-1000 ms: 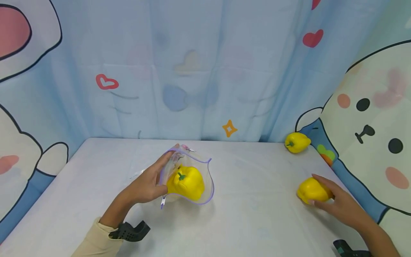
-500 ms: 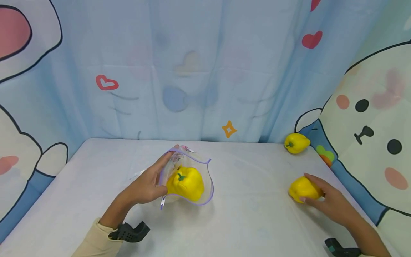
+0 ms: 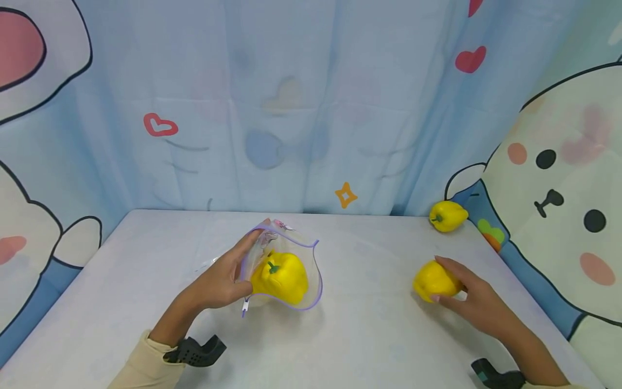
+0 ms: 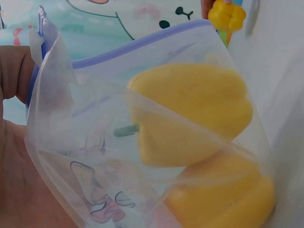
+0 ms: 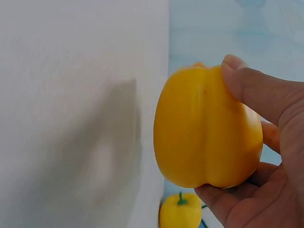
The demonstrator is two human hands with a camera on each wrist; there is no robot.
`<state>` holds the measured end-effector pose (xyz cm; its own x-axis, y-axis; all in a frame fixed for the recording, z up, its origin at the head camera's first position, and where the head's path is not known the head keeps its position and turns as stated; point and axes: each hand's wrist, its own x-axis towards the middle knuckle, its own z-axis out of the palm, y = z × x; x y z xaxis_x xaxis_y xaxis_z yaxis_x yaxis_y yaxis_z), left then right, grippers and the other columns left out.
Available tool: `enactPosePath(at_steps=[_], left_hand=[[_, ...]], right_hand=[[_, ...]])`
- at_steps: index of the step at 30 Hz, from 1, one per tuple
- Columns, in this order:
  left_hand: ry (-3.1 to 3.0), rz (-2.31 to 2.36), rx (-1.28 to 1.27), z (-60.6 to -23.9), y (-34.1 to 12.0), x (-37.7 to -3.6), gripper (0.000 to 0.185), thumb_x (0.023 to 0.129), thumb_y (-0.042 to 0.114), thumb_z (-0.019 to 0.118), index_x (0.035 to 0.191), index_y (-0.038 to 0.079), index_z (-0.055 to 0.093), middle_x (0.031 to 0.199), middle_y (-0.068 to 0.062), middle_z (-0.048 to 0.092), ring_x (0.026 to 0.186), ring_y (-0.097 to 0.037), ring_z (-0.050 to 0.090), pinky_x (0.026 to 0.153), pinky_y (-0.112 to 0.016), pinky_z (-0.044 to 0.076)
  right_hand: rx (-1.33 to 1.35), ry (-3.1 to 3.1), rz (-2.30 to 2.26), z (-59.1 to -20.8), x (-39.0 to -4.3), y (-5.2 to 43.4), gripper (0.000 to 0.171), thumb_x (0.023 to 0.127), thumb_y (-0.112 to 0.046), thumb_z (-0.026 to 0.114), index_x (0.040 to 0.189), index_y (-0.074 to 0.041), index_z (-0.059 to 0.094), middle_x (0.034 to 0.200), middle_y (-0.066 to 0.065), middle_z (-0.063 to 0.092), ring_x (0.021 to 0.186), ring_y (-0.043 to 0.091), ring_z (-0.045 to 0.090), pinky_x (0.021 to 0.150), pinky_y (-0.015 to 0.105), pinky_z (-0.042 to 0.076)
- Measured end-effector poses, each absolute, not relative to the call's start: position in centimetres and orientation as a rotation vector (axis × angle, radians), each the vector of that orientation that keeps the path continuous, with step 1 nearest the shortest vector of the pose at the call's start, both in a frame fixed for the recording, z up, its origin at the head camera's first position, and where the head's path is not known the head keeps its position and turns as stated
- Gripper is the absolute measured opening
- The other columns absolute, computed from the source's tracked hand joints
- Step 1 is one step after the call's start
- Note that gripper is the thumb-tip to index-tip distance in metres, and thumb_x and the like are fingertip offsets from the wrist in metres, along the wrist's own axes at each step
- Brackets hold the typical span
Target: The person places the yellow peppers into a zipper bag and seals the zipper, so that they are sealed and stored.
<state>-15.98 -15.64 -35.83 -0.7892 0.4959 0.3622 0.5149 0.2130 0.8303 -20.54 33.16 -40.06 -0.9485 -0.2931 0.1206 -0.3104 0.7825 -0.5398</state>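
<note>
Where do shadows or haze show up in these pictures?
Head view: a soft shadow on the white table below the right hand; right wrist view: a broad, blurry shadow beside the held yellow bell pepper; left wrist view: the translucent zip bag veils the bell peppers inside.

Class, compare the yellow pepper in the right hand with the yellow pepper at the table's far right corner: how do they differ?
1. The held pepper is gripped by the right hand; the corner pepper is untouched.
2. The corner pepper shows a green stem; no stem shows on the held pepper.
3. The corner pepper is nearer the back curtain than the held pepper is.
Both are yellow.
</note>
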Motion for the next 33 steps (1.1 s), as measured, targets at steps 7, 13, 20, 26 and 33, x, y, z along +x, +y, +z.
enactPosePath(at_steps=[7, 13, 20, 26, 33], left_hand=[[-2.438, -1.668, -1.004, -35.9, -15.6, -15.9, 0.096, 0.072, -0.007, 0.052, 0.156, 0.006, 0.008, 0.163, -0.002, 0.006, 0.139, -0.028, 0.025, 0.107, -0.044, 0.034], [-2.422, -1.687, -1.017, -36.0, -15.6, -16.0, 0.096, 0.072, -0.008, 0.052, 0.156, 0.006, 0.008, 0.163, -0.003, 0.006, 0.138, -0.03, 0.026, 0.106, -0.043, 0.036], [-2.402, -1.738, -1.056, -36.0, -15.7, -16.2, 0.094, 0.073, -0.008, 0.05, 0.156, 0.004, 0.006, 0.163, -0.005, 0.004, 0.133, -0.036, 0.029, 0.102, -0.046, 0.041], [-2.402, -1.747, -1.057, -36.1, -15.8, -16.2, 0.095, 0.073, -0.008, 0.049, 0.156, 0.005, 0.006, 0.162, -0.006, 0.004, 0.131, -0.035, 0.029, 0.103, -0.044, 0.041], [-2.417, -1.726, -1.039, -36.0, -15.6, -16.1, 0.095, 0.073, -0.007, 0.05, 0.156, 0.006, 0.007, 0.163, -0.004, 0.005, 0.133, -0.035, 0.028, 0.104, -0.045, 0.04]], right_hand=[[0.635, -2.821, 0.895, -39.3, -19.6, 30.4, 0.081, 0.083, -0.018, 0.077, 0.152, -0.013, 0.034, 0.151, 0.019, 0.035, 0.129, 0.042, 0.04, 0.097, 0.049, 0.043], [0.727, -2.705, 0.953, -38.7, -18.7, 28.2, 0.082, 0.082, -0.015, 0.078, 0.152, -0.02, 0.036, 0.151, 0.014, 0.037, 0.128, 0.039, 0.043, 0.095, 0.011, 0.035], [0.839, -2.543, 1.07, -37.4, -18.0, 25.8, 0.086, 0.079, -0.002, 0.077, 0.151, -0.023, 0.036, 0.151, 0.008, 0.038, 0.129, 0.002, 0.039, 0.095, 0.008, 0.034], [1.002, -2.441, 1.214, -36.3, -17.4, 23.5, 0.086, 0.078, 0.006, 0.075, 0.151, -0.015, 0.035, 0.152, 0.007, 0.036, 0.131, 0.0, 0.037, 0.099, 0.015, 0.036], [1.154, -2.388, 1.305, -35.6, -16.7, 21.0, 0.085, 0.078, 0.004, 0.076, 0.151, -0.011, 0.035, 0.154, 0.006, 0.034, 0.138, 0.011, 0.034, 0.103, 0.022, 0.037]])
